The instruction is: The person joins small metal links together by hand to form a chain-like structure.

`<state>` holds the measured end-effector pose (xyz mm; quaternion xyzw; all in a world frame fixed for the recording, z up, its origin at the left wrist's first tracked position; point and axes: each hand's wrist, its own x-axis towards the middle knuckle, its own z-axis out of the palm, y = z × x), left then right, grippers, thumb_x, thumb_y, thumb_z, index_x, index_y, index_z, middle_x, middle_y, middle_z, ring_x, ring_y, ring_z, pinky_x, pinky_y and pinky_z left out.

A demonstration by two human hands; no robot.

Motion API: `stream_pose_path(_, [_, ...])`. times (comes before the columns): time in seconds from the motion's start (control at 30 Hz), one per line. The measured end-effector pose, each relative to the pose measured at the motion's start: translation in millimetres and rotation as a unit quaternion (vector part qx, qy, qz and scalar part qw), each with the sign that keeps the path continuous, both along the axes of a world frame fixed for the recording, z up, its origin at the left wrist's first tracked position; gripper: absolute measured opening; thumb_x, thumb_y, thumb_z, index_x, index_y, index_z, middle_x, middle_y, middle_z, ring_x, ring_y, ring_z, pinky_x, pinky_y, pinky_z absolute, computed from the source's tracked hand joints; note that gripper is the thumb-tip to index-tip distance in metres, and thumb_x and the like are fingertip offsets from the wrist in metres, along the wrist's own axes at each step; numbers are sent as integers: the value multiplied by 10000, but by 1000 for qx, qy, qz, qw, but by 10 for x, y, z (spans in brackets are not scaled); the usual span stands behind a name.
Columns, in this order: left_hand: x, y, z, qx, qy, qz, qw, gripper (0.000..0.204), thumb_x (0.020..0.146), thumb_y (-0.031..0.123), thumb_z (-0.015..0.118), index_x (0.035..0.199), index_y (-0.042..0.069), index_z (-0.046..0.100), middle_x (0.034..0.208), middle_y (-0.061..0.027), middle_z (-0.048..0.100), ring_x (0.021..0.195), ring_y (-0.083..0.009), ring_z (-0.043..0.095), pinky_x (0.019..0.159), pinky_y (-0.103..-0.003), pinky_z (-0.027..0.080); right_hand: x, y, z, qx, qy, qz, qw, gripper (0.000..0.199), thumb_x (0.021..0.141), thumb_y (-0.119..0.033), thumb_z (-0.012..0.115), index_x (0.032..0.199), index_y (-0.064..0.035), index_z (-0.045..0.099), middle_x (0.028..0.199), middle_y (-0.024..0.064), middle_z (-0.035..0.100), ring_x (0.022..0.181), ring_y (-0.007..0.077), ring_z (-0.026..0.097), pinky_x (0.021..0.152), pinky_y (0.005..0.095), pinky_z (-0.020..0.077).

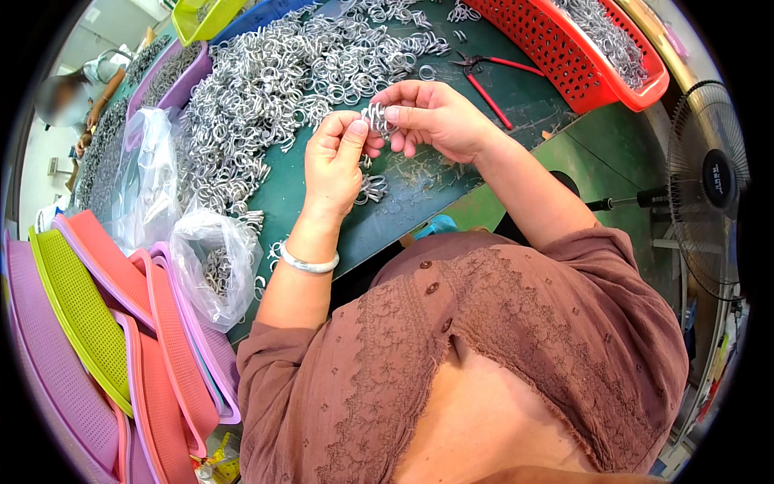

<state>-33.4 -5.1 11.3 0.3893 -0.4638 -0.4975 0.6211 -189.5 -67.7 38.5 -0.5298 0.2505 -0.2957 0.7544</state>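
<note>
A small stack of silver metal rings (376,118) is held up between my two hands, above the near edge of the green table. My left hand (334,161) pinches its left side, thumb on top. From the right, my right hand (439,121) grips the stack with thumb and index finger, its other fingers curled below. Under my hands a few more rings (372,189) lie on the table. A large heap of similar loose rings (266,81) spreads just beyond my left hand.
Red-handled cutters (489,98) lie right of the heap, before a red basket (556,52) of metal pieces. A clear plastic bag (234,278) with rings stands beside my left forearm. Stacked coloured baskets (89,323) fill the lower left. A black fan (709,185) stands right; another person sits far left.
</note>
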Motion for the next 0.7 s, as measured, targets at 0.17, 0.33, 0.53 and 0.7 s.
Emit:
stream_pose_path(0.17, [-32,12,20,0,-17,27,999,126,872,152,495,846,35,536,691,-9,544,598,-73,494,547,-196,413,2,20,37,-34,26,3,999,284,836,-81,514,1101,15,478,804,51,545,649,95,557,537,200,471])
stream_pose_path(0.33, [20,3,18,17,-1,7,1000,126,876,157,488,826,49,528,629,20,493,540,-51,431,499,-177,376,39,29,-23,-159,44,7,986,328,812,-57,544,1129,-6,482,863,43,516,708,71,528,570,196,463])
stream_pose_path(0.53, [4,10,22,12,27,5,1000,117,875,150,488,831,49,528,625,19,490,531,-49,421,486,-176,370,56,29,-20,-168,81,13,982,308,821,-84,542,1101,35,492,833,45,554,670,66,524,536,198,445])
stream_pose_path(0.7, [-7,13,4,1,57,4,998,108,875,137,483,839,47,530,635,8,496,540,-60,428,499,-184,375,52,37,68,-138,118,18,983,280,849,-136,506,1049,60,523,733,34,566,590,71,522,490,204,436])
